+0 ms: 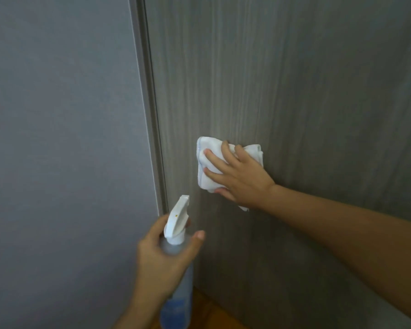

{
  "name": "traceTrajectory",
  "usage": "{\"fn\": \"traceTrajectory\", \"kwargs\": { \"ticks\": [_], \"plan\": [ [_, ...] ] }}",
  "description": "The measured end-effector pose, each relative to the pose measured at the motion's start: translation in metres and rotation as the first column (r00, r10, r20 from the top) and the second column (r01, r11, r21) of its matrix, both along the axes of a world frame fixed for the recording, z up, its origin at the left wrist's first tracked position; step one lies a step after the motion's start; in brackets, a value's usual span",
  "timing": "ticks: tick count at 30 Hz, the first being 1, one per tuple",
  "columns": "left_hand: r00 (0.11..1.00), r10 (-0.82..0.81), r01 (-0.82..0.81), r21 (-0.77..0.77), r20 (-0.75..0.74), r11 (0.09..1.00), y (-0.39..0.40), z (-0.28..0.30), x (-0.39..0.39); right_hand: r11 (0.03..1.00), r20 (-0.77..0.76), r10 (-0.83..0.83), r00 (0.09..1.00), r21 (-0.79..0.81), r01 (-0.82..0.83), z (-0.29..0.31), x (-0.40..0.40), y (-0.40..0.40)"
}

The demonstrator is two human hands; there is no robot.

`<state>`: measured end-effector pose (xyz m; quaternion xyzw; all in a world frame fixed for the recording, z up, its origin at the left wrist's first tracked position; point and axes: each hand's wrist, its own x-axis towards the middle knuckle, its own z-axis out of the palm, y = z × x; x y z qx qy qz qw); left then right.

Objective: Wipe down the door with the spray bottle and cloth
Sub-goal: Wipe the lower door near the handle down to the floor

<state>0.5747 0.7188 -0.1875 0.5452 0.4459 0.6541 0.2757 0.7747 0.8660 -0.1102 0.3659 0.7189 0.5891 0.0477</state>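
Observation:
A grey wood-grain door (294,79) fills the right part of the view. My right hand (237,174) presses a folded white cloth (205,148) flat against the door, fingers spread and straight. Lower left, my left hand (161,257) grips a clear spray bottle (178,298) with bluish liquid round its neck. Its white trigger head (177,217) points up toward the door.
The door frame (152,138) runs down the left edge of the door, with a plain grey wall (57,138) beyond it. A strip of orange-brown floor (209,312) shows at the bottom.

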Motion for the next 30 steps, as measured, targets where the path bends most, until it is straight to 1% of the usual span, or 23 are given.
{"fn": "traceTrajectory", "kwargs": {
  "ticks": [4,7,10,13,15,18,20,22,24,27,30],
  "plan": [
    [0.999,-0.045,0.045,-0.007,0.023,0.999,0.005,-0.025,0.001,0.998,0.024,-0.014,1.0,0.058,0.013,-0.003,0.001,0.002],
    [0.996,-0.048,0.05,-0.032,0.077,0.998,0.011,-0.042,0.005,0.992,0.016,-0.035,0.999,0.122,0.033,-0.008,0.001,-0.001],
    [0.993,-0.068,0.07,-0.017,0.096,0.997,0.012,-0.055,0.011,0.984,-0.045,-0.042,0.998,0.174,0.049,-0.038,0.009,-0.007],
    [0.988,-0.094,0.095,-0.006,0.12,0.995,0.014,-0.064,0.014,0.982,-0.091,-0.046,0.995,0.179,0.062,-0.074,0.023,-0.014],
    [0.985,-0.128,0.13,-0.01,0.116,0.991,0.016,-0.068,0.014,0.984,-0.091,-0.033,0.995,0.172,0.048,-0.076,0.027,-0.018],
    [0.979,-0.197,0.2,-0.078,0.044,0.977,0.017,-0.076,0.015,0.983,-0.028,-0.007,1.0,0.182,0.012,-0.054,0.03,-0.025],
    [0.973,-0.232,0.231,-0.112,0.004,0.966,0.017,-0.082,0.017,0.978,-0.036,0.017,0.999,0.209,-0.009,-0.03,0.039,-0.032],
    [0.96,-0.279,0.273,-0.129,-0.035,0.953,0.018,-0.088,0.023,0.964,-0.105,0.019,0.994,0.265,0.009,0.002,0.053,-0.044],
    [0.947,-0.316,0.304,-0.148,-0.063,0.941,0.019,-0.093,0.03,0.938,-0.213,0.005,0.977,0.339,0.069,0.032,0.069,-0.059],
    [0.948,-0.304,0.291,-0.125,-0.093,0.948,0.022,-0.095,0.042,0.912,-0.35,0.005,0.937,0.386,0.139,0.061,0.087,-0.077],
    [0.955,-0.269,0.261,-0.08,-0.122,0.962,0.018,-0.092,0.055,0.924,-0.354,0.011,0.935,0.361,0.126,0.063,0.092,-0.077]
  ]
}}
